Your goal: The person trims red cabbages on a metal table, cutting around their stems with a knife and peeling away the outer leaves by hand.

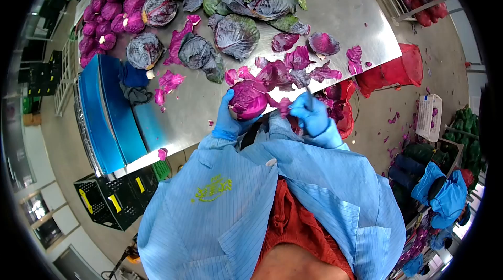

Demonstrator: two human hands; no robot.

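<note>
My left hand, in a blue glove, is wrapped round a peeled purple cabbage at the table's front edge. Just right of it, my right hand, also gloved, is closed on a knife whose dark part points up; the blade is hard to make out. A torn purple leaf piece hangs between the cabbage and my right hand. Loose purple leaves lie on the metal table just beyond the cabbage.
Peeled cabbages are piled at the back left, with unpeeled dark cabbages beside them. A blue tray stands at the left edge. Red sacks are on the floor at right. Black crates stand below left.
</note>
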